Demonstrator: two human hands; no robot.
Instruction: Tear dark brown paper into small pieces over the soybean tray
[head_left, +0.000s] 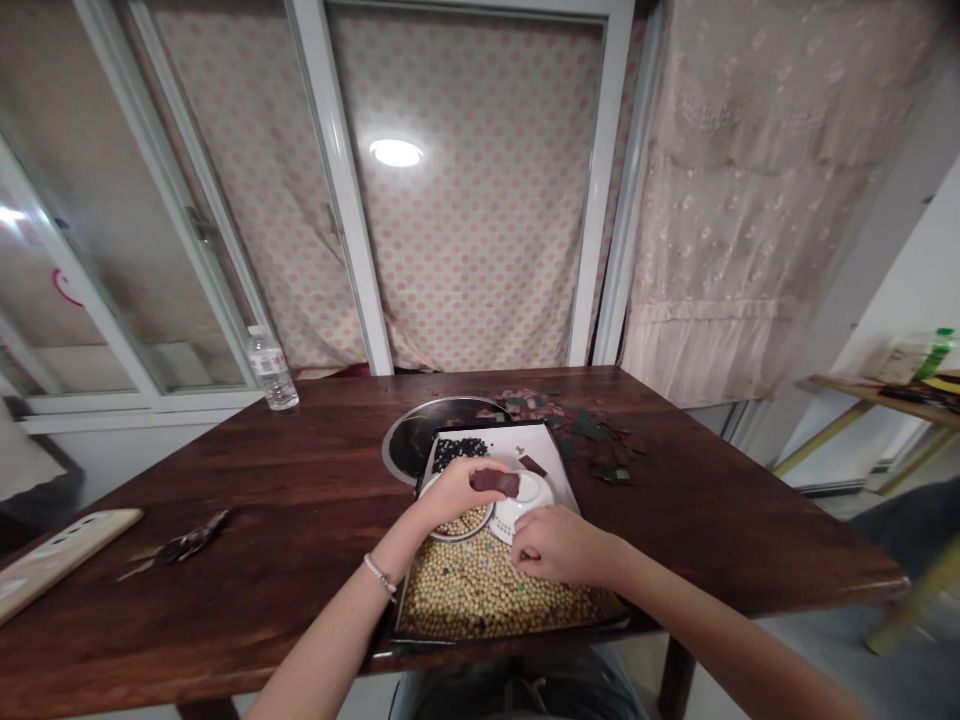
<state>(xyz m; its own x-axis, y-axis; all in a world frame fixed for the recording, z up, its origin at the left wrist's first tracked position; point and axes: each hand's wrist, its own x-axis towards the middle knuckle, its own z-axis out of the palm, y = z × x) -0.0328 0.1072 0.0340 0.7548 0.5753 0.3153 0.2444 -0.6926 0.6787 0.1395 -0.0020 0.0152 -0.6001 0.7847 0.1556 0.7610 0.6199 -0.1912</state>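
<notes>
My left hand [459,488] is closed on a dark brown rectangular piece [495,484], held above a white upturned bowl [534,488]. Against the near right side of that bowl, my right hand [559,545] is curled with its fingers together; whatever it may hold is hidden. Below both hands a shallow tray [561,462] holds many pale yellow beans [480,590]. Partly covered by my left wrist is a second bowl [487,522] with beans in it. Black beans [459,452] lie in the tray's far left, and another brown strip [532,466] lies at its far right.
Behind the tray sits a round dark plate with a silvery rim [391,455]. Scattered brown and green pieces [592,425] cover the table's far right. A water bottle [272,370] stands far left; keys [184,543] and a phone [67,550] lie on the near left.
</notes>
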